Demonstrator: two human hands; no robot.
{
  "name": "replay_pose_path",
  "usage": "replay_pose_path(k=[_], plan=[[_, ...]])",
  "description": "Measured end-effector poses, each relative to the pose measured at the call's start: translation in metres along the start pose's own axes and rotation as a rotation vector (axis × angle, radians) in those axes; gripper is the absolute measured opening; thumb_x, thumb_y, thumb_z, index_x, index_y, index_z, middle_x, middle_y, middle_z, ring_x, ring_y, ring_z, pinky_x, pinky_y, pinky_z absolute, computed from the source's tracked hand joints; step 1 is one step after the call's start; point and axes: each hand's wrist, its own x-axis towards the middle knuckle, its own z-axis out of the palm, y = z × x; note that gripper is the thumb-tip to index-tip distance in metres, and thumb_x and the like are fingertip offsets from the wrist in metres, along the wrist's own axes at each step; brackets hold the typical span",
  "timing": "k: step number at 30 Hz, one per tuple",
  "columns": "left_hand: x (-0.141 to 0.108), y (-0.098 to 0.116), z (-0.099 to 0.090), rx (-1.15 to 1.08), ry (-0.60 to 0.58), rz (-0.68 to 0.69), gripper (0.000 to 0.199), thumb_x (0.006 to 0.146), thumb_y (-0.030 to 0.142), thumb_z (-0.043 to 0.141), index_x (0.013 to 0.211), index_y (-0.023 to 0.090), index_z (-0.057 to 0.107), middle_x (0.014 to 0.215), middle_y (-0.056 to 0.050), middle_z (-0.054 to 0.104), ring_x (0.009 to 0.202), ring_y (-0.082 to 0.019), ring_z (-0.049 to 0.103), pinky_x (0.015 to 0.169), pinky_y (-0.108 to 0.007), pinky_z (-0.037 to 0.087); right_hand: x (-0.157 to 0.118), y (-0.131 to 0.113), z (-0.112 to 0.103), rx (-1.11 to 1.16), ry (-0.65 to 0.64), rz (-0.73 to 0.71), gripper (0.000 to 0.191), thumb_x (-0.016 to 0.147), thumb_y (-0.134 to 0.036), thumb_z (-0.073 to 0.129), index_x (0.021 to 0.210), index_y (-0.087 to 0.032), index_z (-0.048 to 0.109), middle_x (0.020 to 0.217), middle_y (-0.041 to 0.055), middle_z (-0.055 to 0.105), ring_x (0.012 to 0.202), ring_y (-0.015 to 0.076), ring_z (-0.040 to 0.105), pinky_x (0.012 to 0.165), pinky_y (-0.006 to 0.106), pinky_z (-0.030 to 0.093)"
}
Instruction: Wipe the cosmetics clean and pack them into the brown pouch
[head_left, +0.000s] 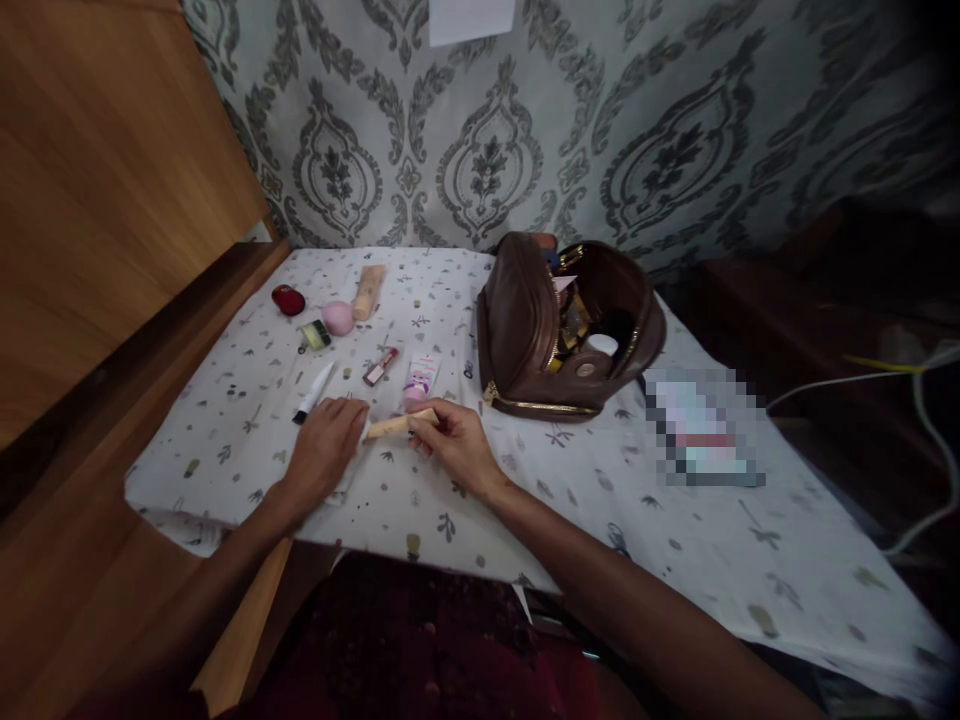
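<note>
Over the near part of the table, my right hand (457,445) is closed on the right end of a slim beige tube (390,426). My left hand (326,445) is curled at the tube's left end, with a thin whitish sheet (358,462) showing beneath its fingers; whether it is a wipe or tissue I cannot tell. A white tube with a black cap (313,392) lies beside my left hand. Just beyond the hands are a lip gloss (381,367) and a small pink-and-white squeeze tube (421,379).
Farther back lie a pink makeup sponge (337,318), a beige squeeze tube (369,291), a small green item (316,335) and a dark red rounded item (288,299). An unzipped brown bag (517,320) holding several cosmetics stands right. A blurred-out object (705,430) lies beyond it.
</note>
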Motion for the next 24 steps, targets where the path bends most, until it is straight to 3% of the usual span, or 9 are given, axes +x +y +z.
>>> replay_pose_path(k=[5, 7, 10, 14, 21, 24], plan=[[-0.032, -0.01, -0.011, 0.152, -0.103, 0.021, 0.051, 0.101, 0.045, 0.04, 0.144, 0.018, 0.046, 0.135, -0.016, 0.055, 0.12, -0.032, 0.053, 0.096, -0.048, 0.049, 0.002, 0.006, -0.002, 0.013, 0.007, -0.019, 0.026, 0.082, -0.039, 0.069, 0.097, -0.019, 0.07, 0.067, -0.0012, 0.067, 0.054, 0.0116, 0.058, 0.053, 0.025, 0.05], [-0.041, -0.01, -0.015, 0.182, -0.132, -0.019, 0.055, 0.101, 0.045, 0.04, 0.148, 0.017, 0.042, 0.131, -0.018, 0.053, 0.118, -0.032, 0.053, 0.094, -0.049, 0.05, 0.002, 0.009, -0.002, 0.022, -0.004, -0.038, 0.027, 0.083, -0.039, 0.068, 0.102, -0.019, 0.07, 0.071, -0.0001, 0.068, 0.06, 0.0126, 0.062, 0.056, 0.026, 0.052], [-0.048, -0.009, -0.018, 0.159, -0.132, -0.095, 0.048, 0.102, 0.039, 0.036, 0.14, 0.015, 0.051, 0.112, -0.014, 0.056, 0.103, -0.027, 0.058, 0.086, -0.042, 0.055, 0.001, 0.011, -0.002, 0.024, -0.036, -0.095, 0.031, 0.086, -0.039, 0.066, 0.111, -0.02, 0.07, 0.078, 0.0015, 0.069, 0.066, 0.0134, 0.065, 0.06, 0.026, 0.055], [-0.043, -0.003, -0.019, 0.15, -0.08, -0.123, 0.039, 0.103, 0.035, 0.035, 0.126, 0.017, 0.06, 0.102, -0.009, 0.059, 0.092, -0.022, 0.059, 0.075, -0.035, 0.056, -0.003, 0.008, -0.001, -0.008, -0.07, -0.149, 0.038, 0.091, -0.044, 0.061, 0.122, -0.023, 0.068, 0.09, 0.0041, 0.071, 0.075, 0.0151, 0.068, 0.068, 0.029, 0.058], [-0.017, 0.024, -0.019, 0.193, 0.017, 0.041, 0.031, 0.102, 0.028, 0.041, 0.121, 0.016, 0.063, 0.097, -0.01, 0.06, 0.092, -0.025, 0.057, 0.076, -0.037, 0.054, -0.006, 0.003, -0.002, -0.101, -0.093, -0.174, 0.049, 0.098, -0.056, 0.048, 0.132, -0.025, 0.064, 0.108, 0.0075, 0.073, 0.084, 0.0184, 0.07, 0.083, 0.038, 0.06], [-0.005, 0.042, -0.017, 0.194, 0.048, 0.1, 0.029, 0.1, 0.026, 0.045, 0.122, 0.015, 0.061, 0.098, -0.01, 0.06, 0.093, -0.025, 0.057, 0.076, -0.036, 0.053, -0.007, -0.001, -0.002, -0.22, -0.067, -0.221, 0.05, 0.1, -0.056, 0.043, 0.131, -0.025, 0.065, 0.119, 0.0081, 0.072, 0.101, 0.0221, 0.07, 0.098, 0.043, 0.054]])
